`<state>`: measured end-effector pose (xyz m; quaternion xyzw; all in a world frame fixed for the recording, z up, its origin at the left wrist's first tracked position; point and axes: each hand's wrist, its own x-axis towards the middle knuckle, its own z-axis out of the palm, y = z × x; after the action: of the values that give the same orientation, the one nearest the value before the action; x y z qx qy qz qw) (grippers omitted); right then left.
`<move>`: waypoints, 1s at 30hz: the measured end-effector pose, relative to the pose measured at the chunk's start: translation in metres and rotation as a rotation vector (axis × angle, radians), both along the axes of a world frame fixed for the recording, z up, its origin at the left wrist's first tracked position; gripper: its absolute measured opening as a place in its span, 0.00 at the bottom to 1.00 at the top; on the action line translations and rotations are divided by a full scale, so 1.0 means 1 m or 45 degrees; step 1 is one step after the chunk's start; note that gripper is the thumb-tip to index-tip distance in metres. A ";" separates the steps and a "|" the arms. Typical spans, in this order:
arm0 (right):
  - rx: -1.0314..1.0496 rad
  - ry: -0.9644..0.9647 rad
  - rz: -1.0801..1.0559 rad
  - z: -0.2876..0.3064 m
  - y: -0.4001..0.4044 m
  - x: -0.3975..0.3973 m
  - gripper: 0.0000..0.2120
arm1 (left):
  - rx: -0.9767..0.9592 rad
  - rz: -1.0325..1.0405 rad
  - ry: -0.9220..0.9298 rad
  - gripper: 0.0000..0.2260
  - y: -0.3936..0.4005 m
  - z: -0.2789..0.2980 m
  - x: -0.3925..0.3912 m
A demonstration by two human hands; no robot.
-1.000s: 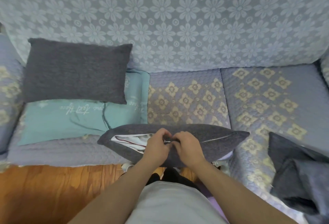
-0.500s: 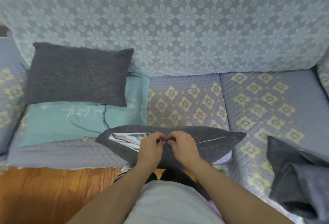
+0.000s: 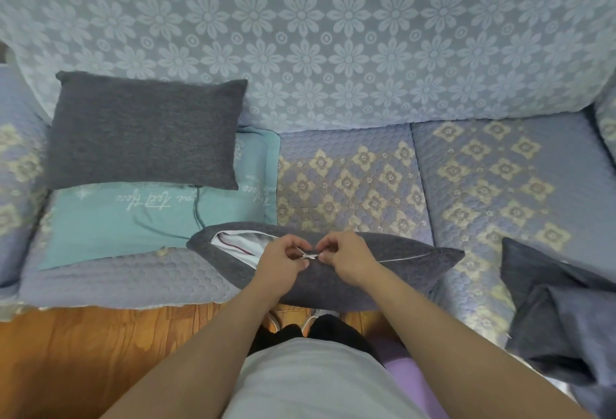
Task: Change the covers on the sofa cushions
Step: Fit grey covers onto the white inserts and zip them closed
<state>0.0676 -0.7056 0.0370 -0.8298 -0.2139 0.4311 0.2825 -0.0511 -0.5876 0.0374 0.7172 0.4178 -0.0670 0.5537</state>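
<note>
A dark grey cushion [image 3: 393,272] lies on its side at the sofa's front edge, zipper seam up. Left of my hands the cover gapes and the white inner pillow [image 3: 240,242] shows; right of them the zipper runs closed. My left hand [image 3: 283,260] pinches the cover edge beside the silver zipper pull [image 3: 310,256]. My right hand [image 3: 345,257] pinches the seam just right of the pull. A second dark grey cushion [image 3: 143,128] stands on a teal cover [image 3: 116,222] at the left.
The sofa seat [image 3: 483,178] has a quilted lilac cover with yellow diamond motifs, and its back [image 3: 316,35] a pale blue flower print. Crumpled dark grey covers [image 3: 560,318] lie at the right front. Wooden floor [image 3: 83,352] shows below left.
Both hands have stayed at the middle of the zipper; the fingers have parted slightly, so the silver pull now shows between them. The camera view shifted a little downward.
</note>
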 end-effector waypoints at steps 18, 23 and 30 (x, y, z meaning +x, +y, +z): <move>0.039 -0.483 0.124 -0.018 -0.004 -0.025 0.03 | 0.358 0.088 0.160 0.03 -0.039 0.009 0.012; 0.041 -0.576 0.137 -0.024 -0.002 -0.032 0.06 | 0.511 -0.068 0.266 0.06 -0.033 0.012 0.007; 0.027 -0.621 0.166 -0.028 -0.003 -0.038 0.11 | 0.475 -0.049 0.366 0.03 -0.026 0.017 0.009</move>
<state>0.0293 -0.7089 0.0091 -0.8908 -0.3333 0.2331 0.2028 -0.0420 -0.6132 0.0542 0.7979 0.4838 -0.1008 0.3451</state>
